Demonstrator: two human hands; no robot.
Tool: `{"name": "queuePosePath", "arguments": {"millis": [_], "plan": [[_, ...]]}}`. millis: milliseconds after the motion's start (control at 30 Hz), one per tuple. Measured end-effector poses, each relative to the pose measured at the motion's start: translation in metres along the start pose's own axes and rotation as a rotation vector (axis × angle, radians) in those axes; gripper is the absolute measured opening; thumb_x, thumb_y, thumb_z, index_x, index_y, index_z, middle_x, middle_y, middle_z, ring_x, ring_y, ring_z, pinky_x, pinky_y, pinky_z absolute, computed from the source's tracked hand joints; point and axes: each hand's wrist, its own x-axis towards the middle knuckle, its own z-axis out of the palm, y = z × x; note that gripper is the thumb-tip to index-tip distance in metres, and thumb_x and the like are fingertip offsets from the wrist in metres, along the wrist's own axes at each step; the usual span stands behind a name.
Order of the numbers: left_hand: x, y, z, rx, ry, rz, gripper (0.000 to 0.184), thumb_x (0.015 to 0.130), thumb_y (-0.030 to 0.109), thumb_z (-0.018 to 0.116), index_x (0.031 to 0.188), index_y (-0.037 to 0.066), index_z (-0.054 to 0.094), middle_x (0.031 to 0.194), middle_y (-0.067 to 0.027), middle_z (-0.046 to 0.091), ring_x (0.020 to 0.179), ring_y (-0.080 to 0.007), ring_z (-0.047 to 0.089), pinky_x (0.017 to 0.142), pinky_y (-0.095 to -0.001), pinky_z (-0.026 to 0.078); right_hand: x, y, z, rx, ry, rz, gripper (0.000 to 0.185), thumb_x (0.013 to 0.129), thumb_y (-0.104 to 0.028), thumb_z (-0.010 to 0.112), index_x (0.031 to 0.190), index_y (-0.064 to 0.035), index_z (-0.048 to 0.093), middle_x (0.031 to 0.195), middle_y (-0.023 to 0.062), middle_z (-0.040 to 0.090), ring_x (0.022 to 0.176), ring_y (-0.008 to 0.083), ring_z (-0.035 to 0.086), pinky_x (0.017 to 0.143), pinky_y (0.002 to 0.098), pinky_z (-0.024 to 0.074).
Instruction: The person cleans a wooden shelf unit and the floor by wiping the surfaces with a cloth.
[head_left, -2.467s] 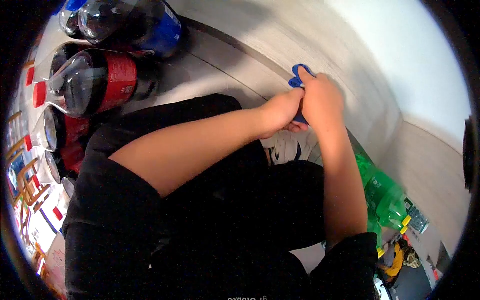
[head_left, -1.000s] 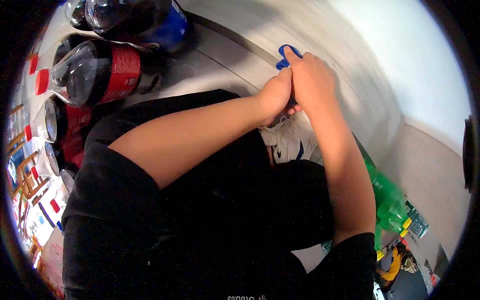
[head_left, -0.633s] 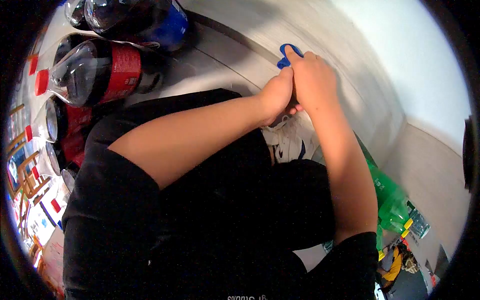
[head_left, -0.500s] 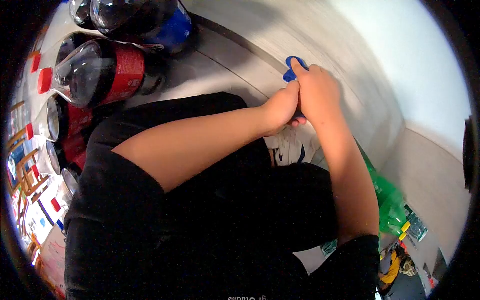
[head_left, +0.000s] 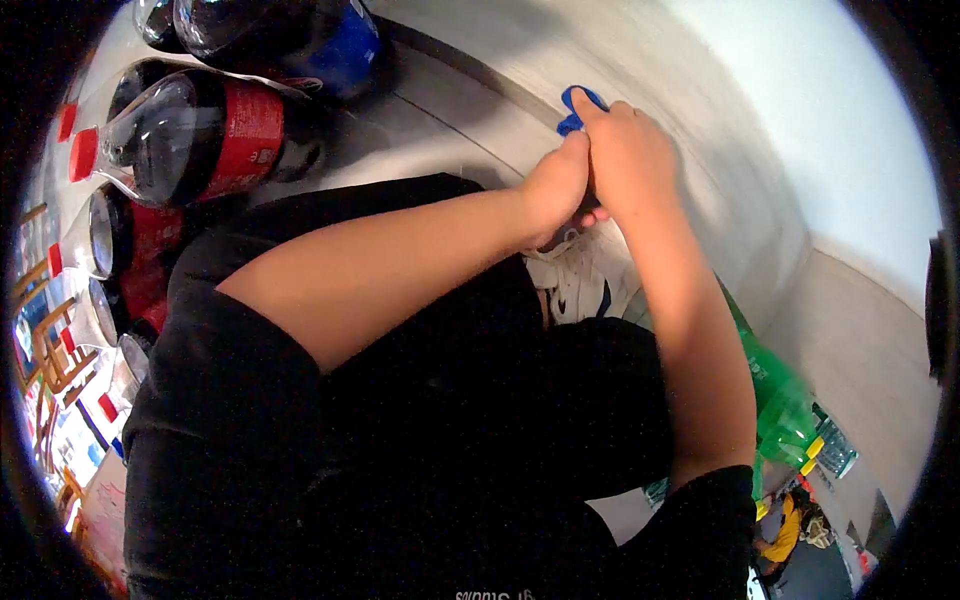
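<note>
compared with half a second ago, i register both hands slightly higher in the head view; position shifts, with no visible change of grip. my right hand (head_left: 632, 160) grasps the soft-looking blue fabric piece (head_left: 570, 124), which protrudes around its fingers in front of the pale wood-grain panel (head_left: 640, 50). my left hand (head_left: 558, 190) is curled against the right; i cannot tell what it clasps. below them sits the off-white shoe with dark trim (head_left: 580, 275).

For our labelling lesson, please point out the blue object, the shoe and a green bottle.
Blue object (head_left: 570, 125): head view, visible lower part.
Shoe (head_left: 580, 277): head view, visible upper.
Green bottle (head_left: 778, 395): head view, body.
</note>
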Motion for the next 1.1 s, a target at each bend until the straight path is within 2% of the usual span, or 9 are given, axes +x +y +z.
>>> {"name": "queuePosePath", "arguments": {"millis": [167, 267, 333, 400, 567, 733, 800, 933, 1100], "plan": [[0.001, -0.008, 0.002, 0.050, 0.008, -0.005, 0.054, 0.095, 0.041, 0.013, 0.087, 0.006, 0.054, 0.072, -0.0068, 0.055, 0.058, -0.0151, 0.047, 0.050, -0.0292, 0.039, -0.005, 0.005, 0.003, -0.035, -0.051, -0.020, 0.046, 0.082, -0.013, 0.054, 0.128, -0.0182, 0.054, 0.093, 0.0140, 0.061, 0.089, 0.0308, 0.061, 0.072, 0.0411, 0.0506], [0.000, -0.007, 0.002, 0.011, -0.060, -0.030, 0.047, 0.096, 0.039, 0.018, 0.095, 0.007, 0.053, 0.078, -0.0077, 0.059, 0.062, -0.0174, 0.052, 0.049, -0.0296, 0.040, -0.003, 0.005, 0.004, -0.006, -0.079, 0.014, 0.046, 0.083, -0.013, 0.053, 0.129, -0.0186, 0.054, 0.093, 0.0140, 0.061, 0.090, 0.0310, 0.061, 0.073, 0.0409, 0.0505], [-0.001, 0.000, 0.002, -0.009, 0.039, 0.013, 0.055, 0.095, 0.041, 0.013, 0.086, 0.005, 0.054, 0.072, -0.0072, 0.056, 0.057, -0.0153, 0.046, 0.050, -0.0288, 0.039, 0.004, 0.005, 0.004, -0.002, -0.014, -0.026, 0.041, 0.084, -0.018, 0.054, 0.125, -0.0162, 0.055, 0.094, 0.0145, 0.063, 0.089, 0.0314, 0.063, 0.072, 0.0417, 0.0511], [0.004, -0.005, -0.002, -0.017, -0.013, 0.043, 0.055, 0.095, 0.040, 0.013, 0.087, 0.005, 0.054, 0.072, -0.0071, 0.056, 0.057, -0.0157, 0.047, 0.050, -0.0287, 0.039, -0.001, 0.004, 0.005, -0.008, -0.009, -0.033, 0.041, 0.084, -0.017, 0.055, 0.125, -0.0159, 0.055, 0.094, 0.0148, 0.063, 0.090, 0.0314, 0.063, 0.071, 0.0418, 0.0513], [0.004, -0.016, 0.003, 0.054, -0.059, -0.032, 0.046, 0.095, 0.037, 0.018, 0.091, 0.007, 0.054, 0.074, -0.0087, 0.058, 0.057, -0.0182, 0.050, 0.048, -0.0301, 0.040, -0.012, 0.009, 0.006, 0.002, -0.081, -0.009, 0.041, 0.083, -0.017, 0.056, 0.124, -0.0155, 0.055, 0.094, 0.0149, 0.063, 0.091, 0.0307, 0.062, 0.072, 0.0418, 0.0511], [0.003, -0.006, -0.001, 0.018, 0.039, -0.014, 0.048, 0.094, 0.039, 0.019, 0.090, 0.007, 0.054, 0.074, -0.0088, 0.059, 0.057, -0.0188, 0.050, 0.049, -0.0313, 0.040, -0.001, 0.001, 0.005, 0.002, -0.006, -0.016, 0.039, 0.084, -0.017, 0.055, 0.123, -0.0156, 0.055, 0.094, 0.0148, 0.063, 0.091, 0.0309, 0.062, 0.071, 0.0417, 0.0511], [0.001, -0.004, 0.000, 0.024, 0.021, 0.016, 0.055, 0.094, 0.040, 0.014, 0.081, 0.005, 0.054, 0.068, -0.0075, 0.055, 0.057, -0.0159, 0.049, 0.050, -0.0297, 0.040, -0.003, 0.001, 0.003, 0.005, 0.015, -0.002, 0.039, 0.084, -0.016, 0.055, 0.123, -0.0154, 0.055, 0.093, 0.0146, 0.063, 0.091, 0.0309, 0.062, 0.071, 0.0417, 0.0512], [0.002, -0.015, 0.004, 0.109, -0.057, -0.045, 0.049, 0.094, 0.040, 0.018, 0.092, 0.006, 0.054, 0.074, -0.0093, 0.060, 0.059, -0.0190, 0.054, 0.049, -0.0311, 0.043, -0.016, 0.009, 0.003, -0.044, -0.064, -0.012, 0.038, 0.084, -0.016, 0.055, 0.122, -0.0147, 0.055, 0.092, 0.0135, 0.063, 0.091, 0.0308, 0.062, 0.071, 0.0414, 0.0510], [0.006, -0.011, -0.001, 0.081, -0.030, -0.020, 0.050, 0.094, 0.039, 0.017, 0.094, 0.006, 0.053, 0.075, -0.0096, 0.060, 0.060, -0.0185, 0.054, 0.049, -0.0301, 0.043, -0.005, 0.003, 0.003, -0.007, -0.046, 0.011, 0.045, 0.083, -0.012, 0.053, 0.127, -0.0188, 0.055, 0.091, 0.0132, 0.060, 0.087, 0.0310, 0.061, 0.072, 0.0421, 0.0496]]}}
